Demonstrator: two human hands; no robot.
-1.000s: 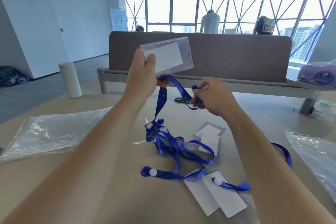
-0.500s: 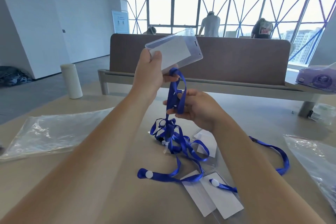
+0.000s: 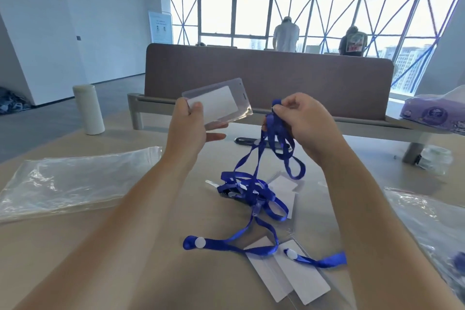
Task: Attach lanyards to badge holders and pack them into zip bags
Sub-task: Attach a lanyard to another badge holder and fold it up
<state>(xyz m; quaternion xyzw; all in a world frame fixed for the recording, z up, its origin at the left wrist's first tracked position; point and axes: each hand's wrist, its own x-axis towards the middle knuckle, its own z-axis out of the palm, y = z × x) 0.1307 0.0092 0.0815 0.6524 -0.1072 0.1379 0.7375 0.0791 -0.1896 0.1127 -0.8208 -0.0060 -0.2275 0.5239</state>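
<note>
Work at the table (image 3: 37, 241): badge holder (image 3: 221, 102) and lanyard (image 3: 273, 131) are held raised, not yet joined.
A zip bag (image 3: 75, 181) is laid flat at left. The lanyard end is pinched by the right hand (image 3: 304, 123), but the rest is trailed into a tangled heap (image 3: 247, 191), so a snag is risked when pulled. The badge holder, gripped at one edge by the left hand (image 3: 188, 128), may be dropped.
</note>
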